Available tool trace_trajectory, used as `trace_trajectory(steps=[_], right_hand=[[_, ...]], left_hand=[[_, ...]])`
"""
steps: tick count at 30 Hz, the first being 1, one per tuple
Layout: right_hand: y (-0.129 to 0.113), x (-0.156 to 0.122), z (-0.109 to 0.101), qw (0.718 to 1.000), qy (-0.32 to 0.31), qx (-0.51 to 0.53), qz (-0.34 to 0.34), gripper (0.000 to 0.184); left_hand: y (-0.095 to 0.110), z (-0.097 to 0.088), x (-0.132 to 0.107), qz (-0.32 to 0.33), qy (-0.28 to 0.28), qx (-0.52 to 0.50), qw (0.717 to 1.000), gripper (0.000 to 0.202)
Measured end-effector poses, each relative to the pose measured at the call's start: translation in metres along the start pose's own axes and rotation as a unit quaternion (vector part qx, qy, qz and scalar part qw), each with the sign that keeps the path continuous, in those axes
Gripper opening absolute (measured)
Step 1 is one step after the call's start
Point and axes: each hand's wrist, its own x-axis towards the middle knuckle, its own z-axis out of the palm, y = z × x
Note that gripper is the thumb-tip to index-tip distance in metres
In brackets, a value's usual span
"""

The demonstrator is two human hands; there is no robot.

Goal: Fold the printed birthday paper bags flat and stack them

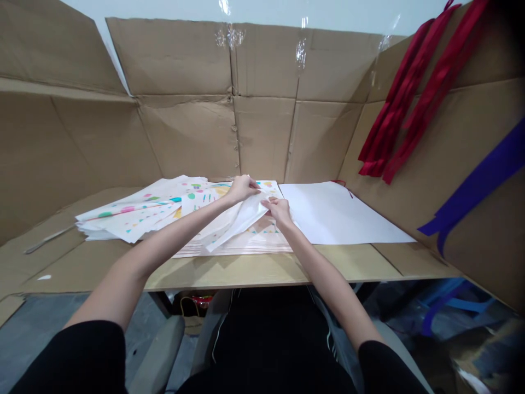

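Above the middle of the table, a thin whitish sheet is lifted and folded over on itself; I cannot tell if it is paper or film. My left hand pinches its upper edge from the far side. Close by on the right, my right hand has thumb and fingers pressed together on the same sheet. Beneath both hands lies a stack of pale printed sheets with small coloured shapes. To the left, more printed sheets with pink, green and blue patterns are fanned out loosely.
A large plain white sheet lies to the right of the stack. Cardboard walls enclose the table's back and sides. Red ribbons and a purple ribbon hang on the right. The wooden table edge runs in front of my lap.
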Motion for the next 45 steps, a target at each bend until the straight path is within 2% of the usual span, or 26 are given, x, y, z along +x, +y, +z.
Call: trace_trajectory(steps=[3, 6, 10, 14, 17, 19, 21, 23, 26, 28, 31, 33, 36, 38, 40, 43, 44, 45], right_hand=[[-0.001, -0.001, 0.002, 0.999, -0.004, 0.043, 0.006, 0.016], [-0.004, -0.003, 0.005, 0.998, -0.015, 0.062, 0.001, 0.02], [-0.008, -0.006, 0.007, 0.998, -0.02, 0.066, 0.008, 0.021], [-0.008, -0.007, 0.006, 0.998, -0.019, 0.053, 0.025, 0.021], [-0.006, -0.006, 0.004, 0.998, -0.032, 0.048, 0.017, 0.02], [-0.003, -0.005, 0.001, 0.999, -0.035, 0.03, 0.014, 0.024], [0.0, -0.004, -0.003, 0.999, -0.035, -0.008, 0.008, 0.028], [0.005, -0.005, -0.01, 0.998, -0.034, -0.044, -0.008, 0.027], [0.01, -0.011, -0.022, 0.991, -0.019, -0.131, -0.015, 0.023], [0.011, -0.02, -0.032, 0.973, -0.02, -0.228, -0.013, 0.022], [0.006, -0.04, -0.042, 0.924, -0.069, -0.373, -0.039, 0.032], [-0.004, -0.059, -0.042, 0.884, -0.084, -0.454, -0.071, 0.038], [-0.027, -0.088, -0.029, 0.835, -0.024, -0.534, -0.13, 0.039], [-0.043, -0.094, -0.015, 0.815, -0.024, -0.55, -0.183, 0.042], [-0.053, -0.083, -0.002, 0.794, -0.063, -0.562, -0.225, 0.04], [-0.051, -0.042, 0.008, 0.753, -0.121, -0.604, -0.232, 0.021], [-0.046, -0.026, 0.009, 0.744, -0.143, -0.611, -0.232, 0.022], [-0.039, -0.012, 0.009, 0.742, -0.165, -0.61, -0.222, 0.034]], left_hand=[[0.009, 0.0, -0.01, 0.023, -0.039, 0.016, 0.999, 0.015], [0.015, 0.001, -0.019, 0.037, -0.064, 0.034, 0.997, 0.032], [0.012, 0.001, -0.023, 0.026, -0.073, 0.084, 0.993, 0.054], [0.005, 0.002, -0.022, 0.009, -0.085, 0.102, 0.991, 0.048], [0.003, 0.002, -0.021, 0.042, -0.073, 0.116, 0.99, 0.045], [0.003, -0.002, -0.019, 0.059, -0.069, 0.13, 0.987, 0.04], [0.003, -0.009, -0.015, 0.05, -0.062, 0.144, 0.986, 0.034], [0.002, -0.021, -0.009, 0.027, -0.037, 0.161, 0.986, 0.027], [0.0, -0.038, -0.003, 0.005, 0.032, 0.195, 0.98, 0.022], [0.0, -0.048, 0.0, -0.005, 0.078, 0.214, 0.974, 0.026], [0.005, -0.054, 0.0, -0.03, 0.107, 0.231, 0.966, 0.032], [0.011, -0.053, -0.003, -0.029, 0.091, 0.243, 0.965, 0.036], [0.02, -0.044, -0.012, 0.021, 0.043, 0.278, 0.959, 0.041], [0.026, -0.036, -0.021, 0.056, 0.015, 0.307, 0.95, 0.043], [0.03, -0.028, -0.03, 0.08, -0.004, 0.327, 0.942, 0.044], [0.032, -0.019, -0.042, 0.115, -0.029, 0.354, 0.928, 0.042], [0.031, -0.017, -0.046, 0.131, -0.041, 0.366, 0.921, 0.039], [0.031, -0.015, -0.05, 0.148, -0.053, 0.38, 0.912, 0.037]])
